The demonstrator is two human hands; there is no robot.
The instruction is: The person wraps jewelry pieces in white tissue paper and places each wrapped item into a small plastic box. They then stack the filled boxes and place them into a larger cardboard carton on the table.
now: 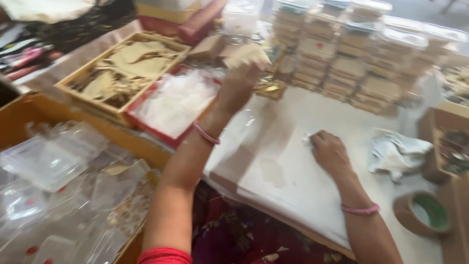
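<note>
My left hand (239, 83) is raised above the table and is closed on a thin beige sheet (246, 54). My right hand (330, 154) rests knuckles-up on a white board (288, 181), its fingers curled on a small clear wrapper (308, 138). Just left of my raised hand are a red tray (146, 126) of clear plastic wrappers and a yellow wooden tray (73, 88) of beige sheets. Both wrists wear pink bands.
Stacks of clear-lidded boxes (351, 58) fill the far side. A crumpled white cloth (395, 151) and a brown tape roll (422, 212) lie at the right. Clear plastic containers (53, 161) pile up in a yellow crate at the left.
</note>
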